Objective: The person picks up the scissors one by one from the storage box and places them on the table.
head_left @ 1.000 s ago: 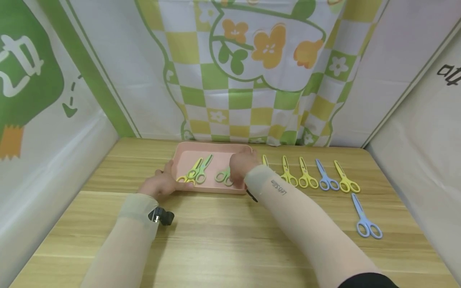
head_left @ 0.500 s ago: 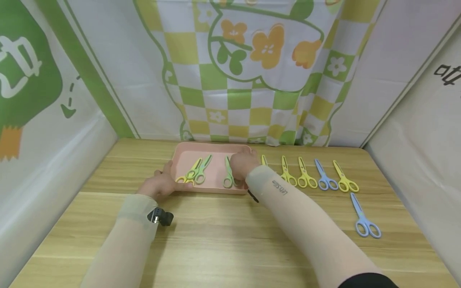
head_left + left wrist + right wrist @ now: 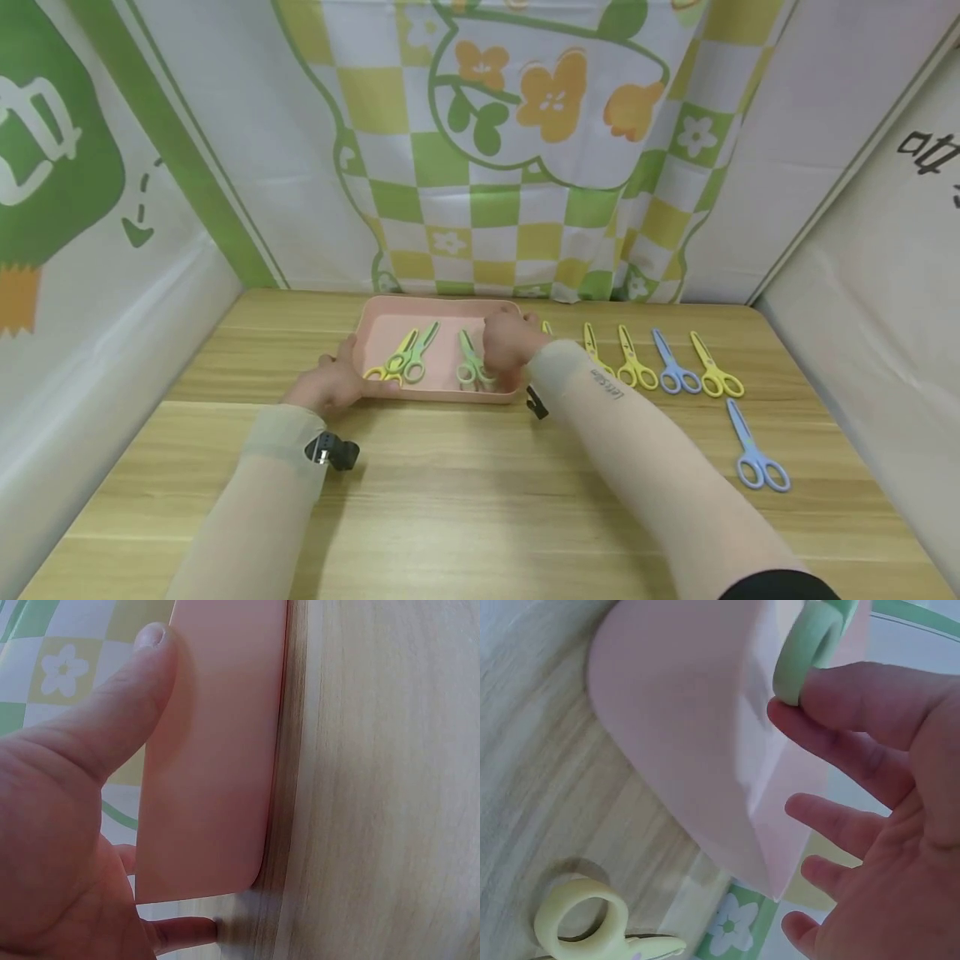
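Green-handled scissors [image 3: 470,367] stand over the right part of a pink tray [image 3: 444,397]. My right hand [image 3: 512,337] pinches one green finger loop [image 3: 799,656] between thumb and index finger; the other fingers are spread. In the head view its fingertips are hidden. At the tray's front left corner is my left hand [image 3: 330,385]. Its thumb [image 3: 139,705] lies straight against the front wall, and its other fingers reach along the left side. Yellow scissors [image 3: 392,362] and another pair of green scissors [image 3: 420,357] overlap in the tray's left part.
Right of the tray, a row of scissors lies on the wooden table [image 3: 450,500]: several yellow ones [image 3: 636,358] and a blue pair [image 3: 676,362]. Another blue pair [image 3: 757,450] lies nearer the front right. A patterned curtain [image 3: 517,150] hangs behind the tray.
The green scissors at my right hand have turned and shifted slightly left in the tray. My right hand and wrist have moved a little right. The left hand stays at the tray corner.
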`<state>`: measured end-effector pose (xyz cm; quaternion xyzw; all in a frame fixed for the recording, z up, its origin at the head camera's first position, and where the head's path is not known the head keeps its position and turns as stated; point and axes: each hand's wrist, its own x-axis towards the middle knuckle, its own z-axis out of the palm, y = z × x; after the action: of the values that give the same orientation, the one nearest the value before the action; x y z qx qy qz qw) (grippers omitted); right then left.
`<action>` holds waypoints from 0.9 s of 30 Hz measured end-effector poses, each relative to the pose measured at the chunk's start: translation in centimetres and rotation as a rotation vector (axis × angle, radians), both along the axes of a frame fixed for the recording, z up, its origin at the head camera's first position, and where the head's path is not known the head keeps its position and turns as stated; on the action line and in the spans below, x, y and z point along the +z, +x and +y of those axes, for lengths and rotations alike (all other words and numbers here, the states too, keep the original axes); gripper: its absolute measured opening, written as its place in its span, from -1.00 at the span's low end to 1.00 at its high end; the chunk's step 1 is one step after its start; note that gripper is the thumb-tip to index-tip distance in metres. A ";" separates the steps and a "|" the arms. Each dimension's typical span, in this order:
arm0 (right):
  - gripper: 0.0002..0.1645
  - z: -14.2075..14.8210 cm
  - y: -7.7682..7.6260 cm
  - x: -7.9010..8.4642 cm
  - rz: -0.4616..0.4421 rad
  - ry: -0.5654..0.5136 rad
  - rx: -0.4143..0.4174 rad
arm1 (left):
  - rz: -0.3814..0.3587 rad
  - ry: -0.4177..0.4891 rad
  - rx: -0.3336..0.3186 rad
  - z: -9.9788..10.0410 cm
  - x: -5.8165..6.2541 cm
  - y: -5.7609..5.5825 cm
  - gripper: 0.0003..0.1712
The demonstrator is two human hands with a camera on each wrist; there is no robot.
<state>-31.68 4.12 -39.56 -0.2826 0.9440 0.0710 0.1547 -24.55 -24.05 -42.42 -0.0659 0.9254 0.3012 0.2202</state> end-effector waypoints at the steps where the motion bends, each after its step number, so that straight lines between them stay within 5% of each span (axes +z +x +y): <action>1: -0.70 0.1 -0.1 0.1 -0.007 -0.017 0.012 | 0.002 0.002 0.004 0.1 0.2 0.1 0.69; 10: -0.75 2.1 -0.3 1.1 -0.112 -0.356 0.009 | -0.002 0.030 0.014 0.3 0.6 0.3 0.63; 19: -0.72 4.6 -0.4 1.1 -0.029 -0.390 0.087 | -0.009 0.047 0.017 -0.4 -0.9 -0.6 0.75; 27: -0.71 7.8 1.5 1.4 0.040 -0.469 0.118 | -0.006 0.045 0.012 0.1 0.3 0.2 0.66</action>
<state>-30.15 11.89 -38.21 -0.3639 0.9194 -0.1358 0.0616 -24.37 -23.92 -42.15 -0.0673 0.9173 0.3232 0.2227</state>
